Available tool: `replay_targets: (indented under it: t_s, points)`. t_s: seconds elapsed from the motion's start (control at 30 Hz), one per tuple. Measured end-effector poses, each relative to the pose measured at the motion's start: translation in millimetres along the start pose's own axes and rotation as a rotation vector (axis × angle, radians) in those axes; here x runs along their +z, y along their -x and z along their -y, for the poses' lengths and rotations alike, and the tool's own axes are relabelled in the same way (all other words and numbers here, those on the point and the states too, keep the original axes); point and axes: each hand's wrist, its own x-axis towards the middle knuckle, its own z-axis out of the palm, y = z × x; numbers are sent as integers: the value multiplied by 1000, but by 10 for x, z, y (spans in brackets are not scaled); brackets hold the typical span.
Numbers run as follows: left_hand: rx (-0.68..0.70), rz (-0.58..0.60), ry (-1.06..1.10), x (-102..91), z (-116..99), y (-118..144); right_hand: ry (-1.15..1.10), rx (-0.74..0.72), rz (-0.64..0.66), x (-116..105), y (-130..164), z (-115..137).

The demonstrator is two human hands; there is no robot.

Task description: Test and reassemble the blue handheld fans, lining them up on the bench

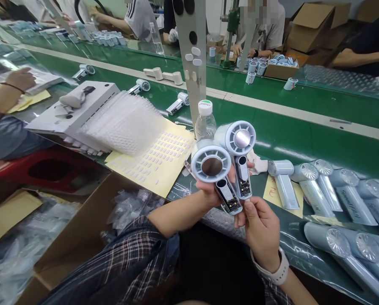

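My left hand (208, 191) is closed around two light-blue handheld fans, held side by side above the bench edge. The nearer fan (211, 164) has a dark round centre in its head; the other fan (240, 137) has a shiny silver one. Both handles are uncovered at the front, showing a white block and a dark circuit board (244, 187). My right hand (263, 224) wears a pale watch, and its thumb and fingers pinch at the bottom end of the farther fan's handle. A small whitish bit shows there, mostly hidden by the fingers.
Rows of light-blue fans (286, 186) lie to the right. A capped bottle (205, 120) stands behind my hands, beside a metal post (194, 51). Left are yellow sticker sheets (167, 180), bubble bags (125, 123) and a cardboard box (65, 224). Co-workers sit across the green belt (272, 120).
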Motion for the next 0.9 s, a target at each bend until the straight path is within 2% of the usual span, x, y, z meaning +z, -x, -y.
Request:
replay_targets:
  t_s: [0.13,0.3,0.4,0.47,0.53,0.6,0.67,0.7,0.73,0.8,0.83,0.9]
  points:
    - [-35,-7,-12,-9,-27,6,21,38,82,-60,-23,14]
    - [90,8,29,-23,8,0,4,-22,-30,29,-38,-7]
    - [159,69,56,-50,67,-10,61,-77,-51,110,-68,-11]
    - [172,127,69,-65,71,-21,170,-136,-10,96,-84,9]
    - [194,176,87,-67,16,-33,275,-257,71,5,-85,51]
    - [294,206,97,-56,-103,-45,405,-395,187,-142,-104,107]
    - [429,223,76,-44,-264,-48,659,-437,287,-298,-203,161]
    - [467,242,57,-44,-342,-41,841,-407,303,-360,-299,181]
    - [465,270,40,-51,-408,-27,1042,-339,288,-403,-427,193]
    - [356,326,27,-92,-481,31,1387,-158,179,-424,-748,190]
    - [264,348,31,-128,-483,74,1492,-66,117,-406,-915,180]
    - [29,374,40,-228,-428,172,1545,1,48,-347,-1184,166]
